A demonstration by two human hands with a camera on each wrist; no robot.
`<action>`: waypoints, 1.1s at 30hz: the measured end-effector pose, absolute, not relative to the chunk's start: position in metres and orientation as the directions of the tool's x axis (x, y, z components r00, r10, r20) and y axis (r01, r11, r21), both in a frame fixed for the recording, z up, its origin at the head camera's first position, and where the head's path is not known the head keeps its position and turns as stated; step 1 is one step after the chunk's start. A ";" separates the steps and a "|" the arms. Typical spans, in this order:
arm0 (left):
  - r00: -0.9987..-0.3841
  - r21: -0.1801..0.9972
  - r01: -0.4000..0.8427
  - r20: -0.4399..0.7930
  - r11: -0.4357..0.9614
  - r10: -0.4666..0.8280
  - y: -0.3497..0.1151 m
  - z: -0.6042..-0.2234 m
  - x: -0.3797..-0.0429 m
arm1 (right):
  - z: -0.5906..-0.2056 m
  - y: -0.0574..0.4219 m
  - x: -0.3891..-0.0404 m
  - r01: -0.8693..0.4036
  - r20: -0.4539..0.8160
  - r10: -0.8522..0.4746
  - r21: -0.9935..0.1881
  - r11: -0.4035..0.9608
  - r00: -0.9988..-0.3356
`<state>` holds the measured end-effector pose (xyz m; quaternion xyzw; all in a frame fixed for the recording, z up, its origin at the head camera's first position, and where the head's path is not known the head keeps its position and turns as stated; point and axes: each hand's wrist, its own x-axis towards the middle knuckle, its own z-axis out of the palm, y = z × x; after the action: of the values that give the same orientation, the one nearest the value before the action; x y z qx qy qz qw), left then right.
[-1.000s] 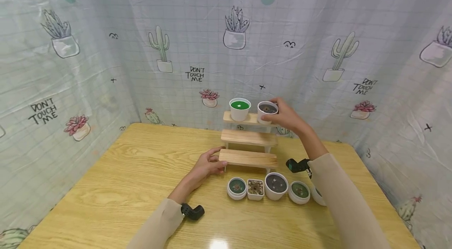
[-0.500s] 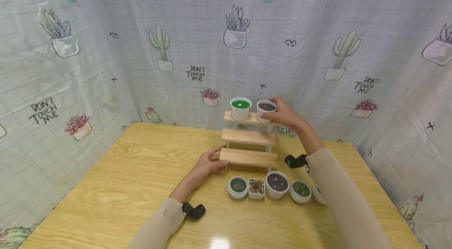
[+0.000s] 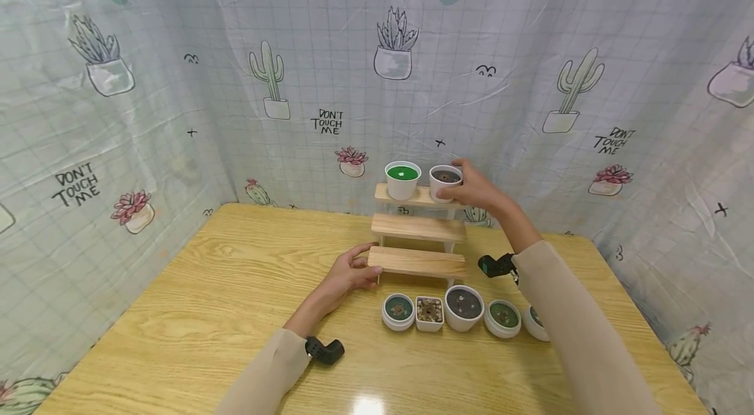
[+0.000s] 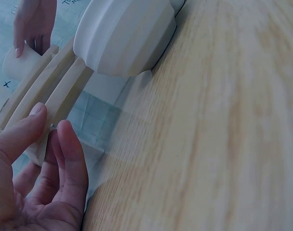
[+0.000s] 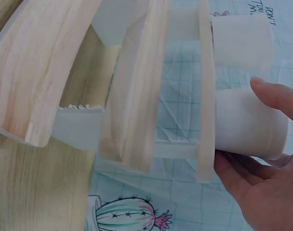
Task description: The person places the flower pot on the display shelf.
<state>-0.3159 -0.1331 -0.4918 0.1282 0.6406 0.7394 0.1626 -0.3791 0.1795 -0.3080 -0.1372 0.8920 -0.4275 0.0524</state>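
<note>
A small wooden stand with three steps (image 3: 418,262) is on the table. My left hand (image 3: 349,274) pinches the left end of its lowest step; in the left wrist view the thumb lies on one face of the board and fingers curl at the other. My right hand (image 3: 474,187) grips a white pot with a dark grey top (image 3: 438,190) at the right end of the top step. In the right wrist view this pot (image 5: 247,122) has its base against the board, thumb and fingers around it. A white pot with a bright green top (image 3: 402,187) stands left of it.
In front of the stand several white pots line up: a small teal-topped one (image 3: 398,312), a square one with pebbles (image 3: 429,314), a larger dark-topped one (image 3: 463,308) and a green-topped one (image 3: 502,319). A sleeve partly covers another pot (image 3: 536,323). Patterned curtain (image 3: 318,29) hangs behind.
The right hand and its pot have barely shifted on the top step. The left hand keeps its hold on the lowest step. The whole view has drifted slightly.
</note>
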 end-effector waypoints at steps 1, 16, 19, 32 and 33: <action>-0.913 0.989 -0.075 -0.017 -0.127 0.408 -0.133 -0.491 -0.316 | -0.308 0.181 -0.379 -0.199 0.019 -0.295 -0.778 0.595 -0.955; -0.911 0.990 -0.080 -0.025 -0.119 0.411 -0.133 -0.492 -0.314 | -0.310 0.213 -0.335 -0.237 0.059 -0.310 -0.782 0.576 -0.949; -0.912 0.990 -0.076 -0.022 -0.116 0.409 -0.133 -0.492 -0.313 | -0.314 0.223 -0.319 -0.266 0.084 -0.327 -0.781 0.565 -0.941; -0.911 0.990 -0.067 -0.011 -0.122 0.412 -0.133 -0.490 -0.314 | -0.334 0.269 -0.257 -0.311 0.145 -0.330 -0.785 0.536 -0.933; -0.910 0.991 -0.066 -0.011 -0.120 0.414 -0.132 -0.490 -0.315 | -0.337 0.274 -0.253 -0.308 0.143 -0.326 -0.782 0.541 -0.934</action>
<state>-0.3147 -0.1322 -0.4903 0.1350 0.6429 0.7361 0.1629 -0.2528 0.2741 -0.3366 -0.1808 0.8778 -0.4434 0.0101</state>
